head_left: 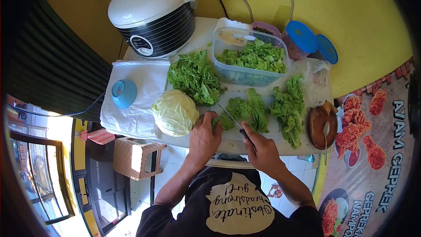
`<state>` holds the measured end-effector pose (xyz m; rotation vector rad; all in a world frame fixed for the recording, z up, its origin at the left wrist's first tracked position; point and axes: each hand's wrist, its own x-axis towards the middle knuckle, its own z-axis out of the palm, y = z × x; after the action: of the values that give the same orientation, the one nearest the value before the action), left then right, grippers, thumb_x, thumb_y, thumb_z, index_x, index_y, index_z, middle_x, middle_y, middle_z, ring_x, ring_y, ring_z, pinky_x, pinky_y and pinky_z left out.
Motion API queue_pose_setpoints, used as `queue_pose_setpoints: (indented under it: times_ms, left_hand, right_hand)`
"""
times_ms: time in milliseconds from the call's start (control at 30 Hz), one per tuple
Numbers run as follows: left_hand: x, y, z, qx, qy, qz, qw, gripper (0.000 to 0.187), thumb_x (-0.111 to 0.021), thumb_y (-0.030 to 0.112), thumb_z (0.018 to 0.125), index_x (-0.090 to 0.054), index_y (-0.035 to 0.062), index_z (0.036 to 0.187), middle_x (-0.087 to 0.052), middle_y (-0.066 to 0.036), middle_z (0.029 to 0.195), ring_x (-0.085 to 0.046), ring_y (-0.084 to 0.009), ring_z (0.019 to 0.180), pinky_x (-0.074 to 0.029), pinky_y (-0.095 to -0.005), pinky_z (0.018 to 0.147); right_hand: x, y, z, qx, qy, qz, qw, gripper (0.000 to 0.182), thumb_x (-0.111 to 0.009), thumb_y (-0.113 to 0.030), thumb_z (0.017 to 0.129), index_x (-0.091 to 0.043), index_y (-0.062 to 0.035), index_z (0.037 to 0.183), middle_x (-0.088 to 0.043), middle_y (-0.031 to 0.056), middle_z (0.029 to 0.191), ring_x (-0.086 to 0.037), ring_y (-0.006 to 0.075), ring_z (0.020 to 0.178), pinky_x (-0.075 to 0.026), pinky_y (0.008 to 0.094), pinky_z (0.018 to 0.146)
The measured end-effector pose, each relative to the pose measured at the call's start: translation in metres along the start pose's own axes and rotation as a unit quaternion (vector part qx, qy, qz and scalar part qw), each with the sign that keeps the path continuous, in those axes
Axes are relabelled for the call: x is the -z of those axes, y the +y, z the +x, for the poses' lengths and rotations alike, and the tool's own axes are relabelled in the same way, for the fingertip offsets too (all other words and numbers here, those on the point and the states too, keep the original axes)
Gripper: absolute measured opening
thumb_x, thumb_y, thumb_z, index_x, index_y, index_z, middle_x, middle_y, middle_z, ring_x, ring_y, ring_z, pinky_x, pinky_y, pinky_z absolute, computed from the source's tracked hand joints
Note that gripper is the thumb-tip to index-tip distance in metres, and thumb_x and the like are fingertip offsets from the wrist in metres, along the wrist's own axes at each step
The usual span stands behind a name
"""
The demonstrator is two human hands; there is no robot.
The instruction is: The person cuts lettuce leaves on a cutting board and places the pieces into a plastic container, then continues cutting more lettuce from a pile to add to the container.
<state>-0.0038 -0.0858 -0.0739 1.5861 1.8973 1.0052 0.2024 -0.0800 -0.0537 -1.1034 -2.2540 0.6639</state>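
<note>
My right hand (262, 148) is wrapped round the black handle of a knife (231, 118), whose blade points up and to the left. My left hand (206, 132), fingers curled, presses on a lettuce leaf (226, 122) beside the blade. More cut lettuce (255, 109) lies just right of the knife. A pale green cabbage (175, 113) sits whole, left of my left hand. Behind it is a heap of curly lettuce (193, 77), and another bunch of lettuce (289, 112) lies to the right.
A clear plastic tub (250, 74) of chopped lettuce stands behind the knife. At the back left is a rice cooker (158, 17); a blue bowl (124, 93) sits on white plastic bags (131, 120). A brown mortar (316, 127) with a spoon (326, 129) and blue-lidded containers (301, 36) are right.
</note>
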Motion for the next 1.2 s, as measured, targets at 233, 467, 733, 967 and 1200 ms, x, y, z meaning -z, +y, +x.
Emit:
queue_pose_setpoints:
  times_ms: [233, 467, 733, 967, 1200]
  left_hand:
    - [0.001, 0.003, -0.003, -0.034, -0.009, 0.024, 0.999, 0.019, -0.066, 0.005, 0.091, -0.063, 0.0076, 0.109, -0.064, -0.017, 0.096, -0.066, -0.038, 0.073, -0.051, -0.0494, 0.064]
    - [-0.003, -0.005, -0.003, -0.073, 0.025, 0.02, 0.997, 0.021, -0.065, 0.002, 0.09, -0.074, 0.0093, 0.108, -0.066, -0.014, 0.097, -0.068, -0.0347, 0.066, -0.056, -0.0447, 0.06]
    - [-0.002, -0.005, -0.003, -0.074, 0.031, 0.017, 0.997, 0.021, -0.066, 0.001, 0.089, -0.076, 0.0088, 0.106, -0.066, -0.014, 0.094, -0.068, -0.034, 0.065, -0.056, -0.0435, 0.058]
    - [0.0, -0.005, -0.004, -0.067, 0.027, 0.006, 0.997, 0.023, -0.066, 0.001, 0.088, -0.076, 0.0075, 0.107, -0.067, -0.015, 0.097, -0.068, -0.0336, 0.064, -0.056, -0.0435, 0.059]
    - [0.002, -0.006, -0.005, -0.072, 0.011, -0.009, 0.997, 0.025, -0.066, 0.0, 0.088, -0.077, 0.0063, 0.11, -0.067, -0.015, 0.098, -0.068, -0.0331, 0.064, -0.056, -0.0423, 0.06]
  right_hand:
    - [0.002, 0.012, -0.027, -0.033, -0.051, -0.059, 0.996, 0.063, -0.063, -0.003, 0.092, -0.048, -0.0116, 0.152, -0.067, 0.0089, 0.078, -0.063, 0.0267, 0.053, -0.054, 0.0394, 0.05]
    - [0.01, 0.007, -0.012, -0.032, -0.082, -0.079, 0.993, 0.06, -0.062, -0.003, 0.092, -0.052, -0.0127, 0.149, -0.067, 0.0103, 0.077, -0.064, 0.0281, 0.057, -0.053, 0.0401, 0.052]
    - [0.007, 0.009, 0.001, -0.003, -0.079, -0.103, 0.992, 0.065, -0.064, -0.006, 0.089, -0.05, -0.0171, 0.152, -0.063, 0.0087, 0.073, -0.062, 0.0284, 0.052, -0.054, 0.0418, 0.05]
    - [0.029, 0.014, -0.032, -0.034, -0.113, -0.098, 0.988, 0.068, -0.065, -0.002, 0.087, -0.049, -0.0156, 0.152, -0.064, 0.0103, 0.074, -0.063, 0.0296, 0.054, -0.054, 0.0424, 0.053]
    - [0.033, 0.009, -0.025, -0.142, -0.147, 0.029, 0.978, 0.056, -0.061, -0.004, 0.096, -0.05, -0.009, 0.15, -0.069, 0.0186, 0.082, -0.068, 0.0324, 0.067, -0.054, 0.0415, 0.06]
